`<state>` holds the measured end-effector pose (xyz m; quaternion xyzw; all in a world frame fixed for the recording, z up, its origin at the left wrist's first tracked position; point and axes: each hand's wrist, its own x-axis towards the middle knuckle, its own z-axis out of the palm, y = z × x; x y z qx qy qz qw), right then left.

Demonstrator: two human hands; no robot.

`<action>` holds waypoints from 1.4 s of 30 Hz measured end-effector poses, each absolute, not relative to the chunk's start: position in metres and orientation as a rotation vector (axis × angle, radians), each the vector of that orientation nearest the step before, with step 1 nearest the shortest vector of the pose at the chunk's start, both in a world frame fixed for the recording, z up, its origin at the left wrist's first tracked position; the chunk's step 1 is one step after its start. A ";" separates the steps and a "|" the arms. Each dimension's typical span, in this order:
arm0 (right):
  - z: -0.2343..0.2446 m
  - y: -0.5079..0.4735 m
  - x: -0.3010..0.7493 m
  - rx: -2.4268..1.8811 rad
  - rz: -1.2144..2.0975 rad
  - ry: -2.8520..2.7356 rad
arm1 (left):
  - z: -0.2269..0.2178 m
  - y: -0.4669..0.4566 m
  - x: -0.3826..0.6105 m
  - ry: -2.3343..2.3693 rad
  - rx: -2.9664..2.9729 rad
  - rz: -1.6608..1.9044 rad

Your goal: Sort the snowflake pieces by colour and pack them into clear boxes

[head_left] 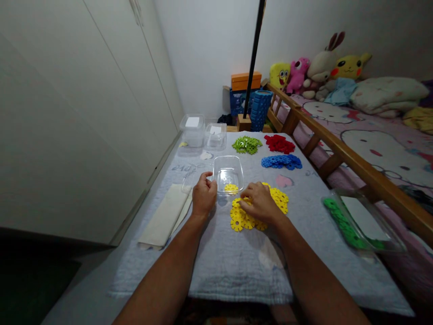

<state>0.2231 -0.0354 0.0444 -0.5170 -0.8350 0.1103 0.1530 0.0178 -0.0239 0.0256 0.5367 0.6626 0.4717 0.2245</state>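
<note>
A clear plastic container (228, 163) stands open in the middle of the table, with a yellow snowflake disc (231, 188) lying in its near end. My left hand (204, 195) is closed on the container's left side, near its front corner. To the right and front of the container spreads a pile of yellow snowflake discs (279, 198). My right hand (259, 201) is over this pile, thumb and fingers pinched together at a yellow disc; the palm hides part of the pile.
Piles of light green (246, 145), red (279, 143) and blue discs (281, 161) lie at the back right. Lidded clear boxes (192, 131) stand back left. A folded cloth (164, 216) lies left; a box of green discs (355, 225) sits at the right edge, beside the wooden bed rail (338, 155).
</note>
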 end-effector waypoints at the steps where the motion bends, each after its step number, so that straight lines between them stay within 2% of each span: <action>1: 0.043 -0.036 0.222 -1.465 0.313 -2.441 | 0.025 -0.024 0.018 1.827 1.483 1.304; 7: 0.037 -0.036 0.221 -1.374 0.320 -2.535 | 0.026 -0.024 0.016 1.816 1.508 1.287; 12: 0.049 -0.033 0.233 -1.192 0.473 -2.528 | 0.025 -0.023 0.015 1.797 1.506 1.295; 17: 0.063 -0.033 0.240 -1.062 0.625 -2.122 | 0.024 -0.023 0.017 1.766 1.505 1.294; 21: 0.060 -0.033 0.236 -1.083 0.456 -1.854 | 0.025 -0.025 0.019 1.747 1.506 1.268; 30: 0.044 -0.035 0.213 -1.304 0.134 -1.995 | 0.028 -0.026 0.022 1.752 1.479 1.262; 42: 0.044 -0.034 0.216 -1.261 0.128 -2.034 | 0.027 -0.026 0.022 1.753 1.505 1.267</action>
